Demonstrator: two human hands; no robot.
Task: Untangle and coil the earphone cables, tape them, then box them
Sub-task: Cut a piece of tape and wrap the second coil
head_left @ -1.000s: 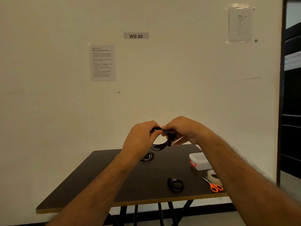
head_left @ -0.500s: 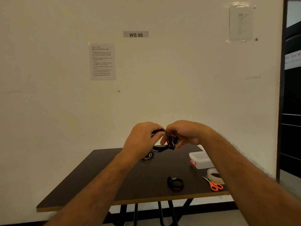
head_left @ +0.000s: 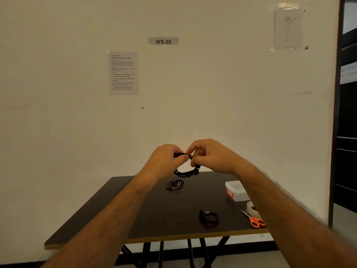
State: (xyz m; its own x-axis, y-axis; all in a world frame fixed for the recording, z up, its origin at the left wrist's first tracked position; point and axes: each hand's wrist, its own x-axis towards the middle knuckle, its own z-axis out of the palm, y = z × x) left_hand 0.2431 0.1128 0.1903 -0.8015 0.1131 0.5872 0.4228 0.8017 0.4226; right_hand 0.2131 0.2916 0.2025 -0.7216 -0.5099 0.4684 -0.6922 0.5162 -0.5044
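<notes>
A: How were your arms positioned?

B: You extended both forearms forward and converged them at chest level, wrists nearly level.

A: And the hands?

B: Your left hand (head_left: 164, 159) had its fingers curled, pinching a black cable coil (head_left: 186, 172). Your right hand (head_left: 210, 157) pinched the same coil from the opposite side, thumb and forefinger closed, knuckles raised.

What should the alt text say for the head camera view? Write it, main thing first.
Both hands, left hand and right hand, grip a coiled black earphone cable above a dark table. On it lie a tangled cable, a coiled cable, a plastic box, tape and orange scissors.
</notes>
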